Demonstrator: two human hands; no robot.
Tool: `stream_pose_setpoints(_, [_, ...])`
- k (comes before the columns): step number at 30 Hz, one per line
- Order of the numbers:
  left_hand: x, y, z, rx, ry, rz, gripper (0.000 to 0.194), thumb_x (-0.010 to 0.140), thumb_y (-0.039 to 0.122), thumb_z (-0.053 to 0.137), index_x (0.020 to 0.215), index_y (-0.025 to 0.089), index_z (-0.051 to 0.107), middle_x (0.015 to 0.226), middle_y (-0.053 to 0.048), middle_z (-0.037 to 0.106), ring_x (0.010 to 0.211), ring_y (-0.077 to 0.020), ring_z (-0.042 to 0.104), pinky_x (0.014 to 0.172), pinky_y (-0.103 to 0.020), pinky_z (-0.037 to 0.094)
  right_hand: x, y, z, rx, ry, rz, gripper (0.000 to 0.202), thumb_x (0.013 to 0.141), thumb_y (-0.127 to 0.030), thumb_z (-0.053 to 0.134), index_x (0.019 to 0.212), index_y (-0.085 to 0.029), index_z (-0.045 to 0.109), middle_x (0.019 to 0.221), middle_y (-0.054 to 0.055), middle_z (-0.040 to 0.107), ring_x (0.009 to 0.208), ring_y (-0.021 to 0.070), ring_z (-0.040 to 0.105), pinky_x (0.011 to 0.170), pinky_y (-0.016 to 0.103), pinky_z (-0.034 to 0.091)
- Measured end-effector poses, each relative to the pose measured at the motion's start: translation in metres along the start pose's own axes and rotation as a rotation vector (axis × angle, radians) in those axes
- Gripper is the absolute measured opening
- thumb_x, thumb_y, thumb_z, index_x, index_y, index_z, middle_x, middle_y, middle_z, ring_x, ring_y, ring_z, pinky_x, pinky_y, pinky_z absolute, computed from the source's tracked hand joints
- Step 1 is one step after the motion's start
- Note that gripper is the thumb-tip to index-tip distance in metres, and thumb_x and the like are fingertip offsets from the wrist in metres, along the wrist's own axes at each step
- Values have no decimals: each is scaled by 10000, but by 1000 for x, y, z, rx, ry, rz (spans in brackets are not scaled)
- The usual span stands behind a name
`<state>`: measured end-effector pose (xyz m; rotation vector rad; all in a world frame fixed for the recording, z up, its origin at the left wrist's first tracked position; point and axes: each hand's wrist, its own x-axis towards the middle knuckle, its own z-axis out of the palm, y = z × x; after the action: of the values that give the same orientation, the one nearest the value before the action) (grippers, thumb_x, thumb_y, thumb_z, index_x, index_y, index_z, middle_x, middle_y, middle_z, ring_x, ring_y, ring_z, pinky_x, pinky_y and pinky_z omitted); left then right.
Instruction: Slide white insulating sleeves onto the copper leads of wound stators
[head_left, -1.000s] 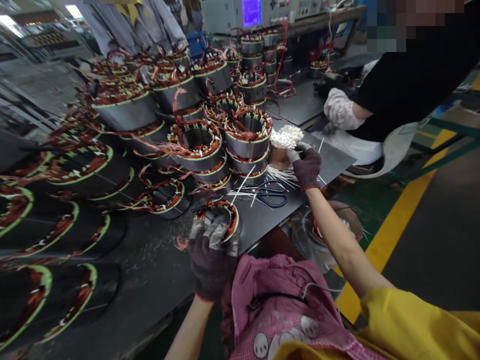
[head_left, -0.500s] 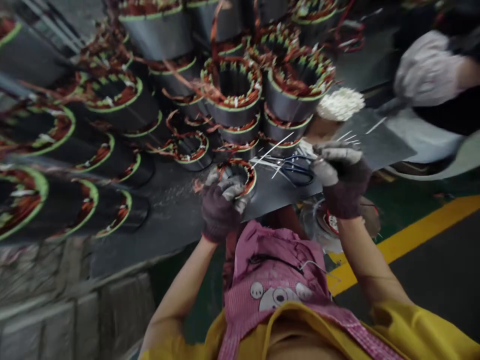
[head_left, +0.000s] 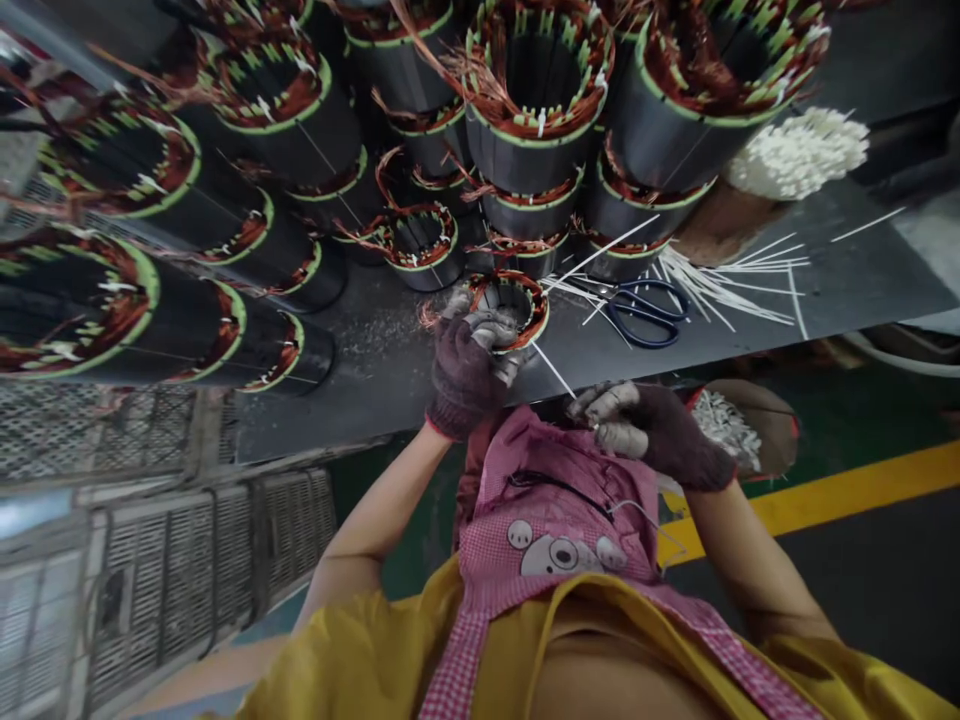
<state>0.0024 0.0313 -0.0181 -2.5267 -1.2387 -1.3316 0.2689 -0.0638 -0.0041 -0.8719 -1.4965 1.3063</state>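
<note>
My left hand (head_left: 471,362), in a dark glove with greyish fingertips, is wrapped over the near-left rim of a small motor stator (head_left: 538,318). This stator stands on the dark bench and shows copper windings inside a green-edged ring. From its near side a thin white cable tie (head_left: 553,368) slants down to my right hand (head_left: 645,425). The right fingers, gloved the same way, are pinched around the tie's free end in front of the bench edge. Blue-handled scissors (head_left: 646,312) lie on the bench right of the stator.
Stacked stators (head_left: 529,150) crowd the back and left of the bench (head_left: 360,390). Loose white ties (head_left: 705,285) lie beside a brown holder (head_left: 716,222) packed with a white bundle (head_left: 806,150). White scraps (head_left: 724,430) fill a container below, near the yellow floor line (head_left: 840,490).
My right hand has come down and toward me from above the scissors, and a white tie now stretches from the stator to it. My left hand stays on the stator. The view has shifted.
</note>
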Motion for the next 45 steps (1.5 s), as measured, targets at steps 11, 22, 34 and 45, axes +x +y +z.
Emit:
stream_pose_setpoints(11, [-4,12,5,-5,31,-98,426,967,334,756,1364,233,642,1314,-145,781,1429,-374,671,1322,-645,435,70,7,28,-221,191,-69,237,980,-491,799,950,-260,843,912,34,842,837,225,765,827,391,638])
stream_pose_setpoints(22, [9,19,13,-41,112,-83,63,1048,298,687,1000,258,689,1076,-11,852,1085,-216,812,1306,-561,464,72,6,25,-341,256,-172,155,972,-408,794,902,-276,835,912,19,830,870,219,749,830,382,603])
stream_pose_setpoints(34, [4,10,9,-91,24,-45,56,1036,330,717,1052,276,721,1117,-30,839,1129,-246,799,1368,-575,364,87,10,24,-734,223,-35,199,953,-393,719,890,-232,818,845,56,803,800,247,711,773,387,528])
stream_pose_setpoints(45, [13,24,18,-34,185,-100,60,977,251,709,945,259,659,1000,-16,826,994,-251,806,1288,-622,461,82,-30,29,-526,362,-456,131,1034,-344,682,1021,-254,776,1030,61,821,983,263,760,914,462,602])
